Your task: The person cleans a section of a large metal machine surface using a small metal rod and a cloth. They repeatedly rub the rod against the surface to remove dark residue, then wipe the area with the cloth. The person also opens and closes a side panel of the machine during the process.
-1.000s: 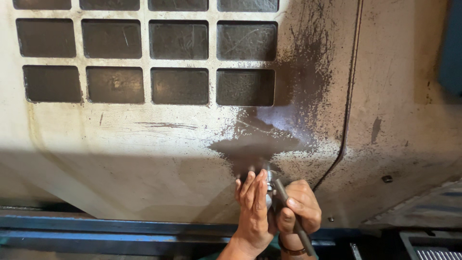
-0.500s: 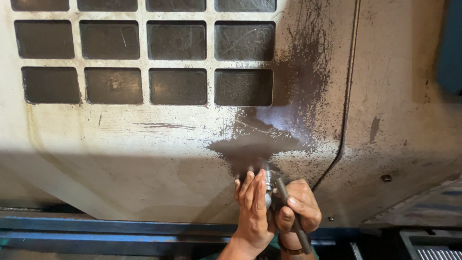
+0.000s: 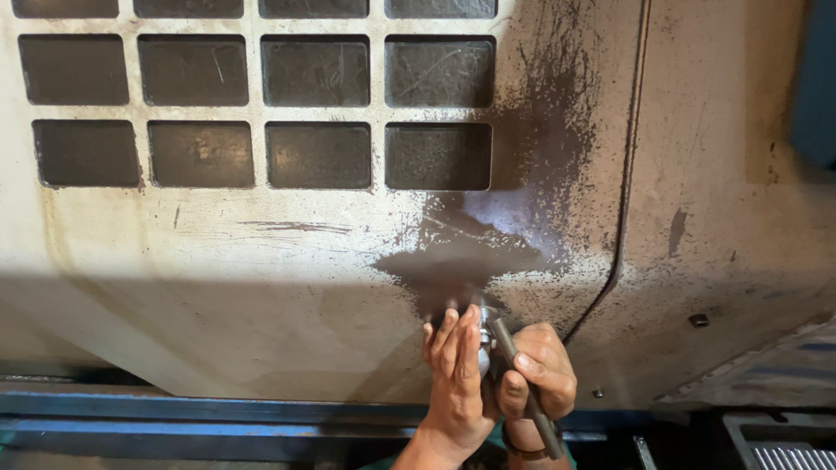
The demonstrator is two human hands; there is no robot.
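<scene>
The left hand (image 3: 457, 374) pinched a small metal part (image 3: 483, 335); the right hand (image 3: 535, 374) gripped a rod (image 3: 522, 379). Both looked stiff and probably oily, best held by the shank.

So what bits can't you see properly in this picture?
Head view, the only one:
- The small metal part: the left hand covers most of it, so its shape is unclear.
- The dark rod-like tool: the right hand wraps its middle, and its tip is hidden behind the part.
- Both arms: cut off by the bottom edge.
- The grid windows of the grimy panel: too dark to see inside.
</scene>
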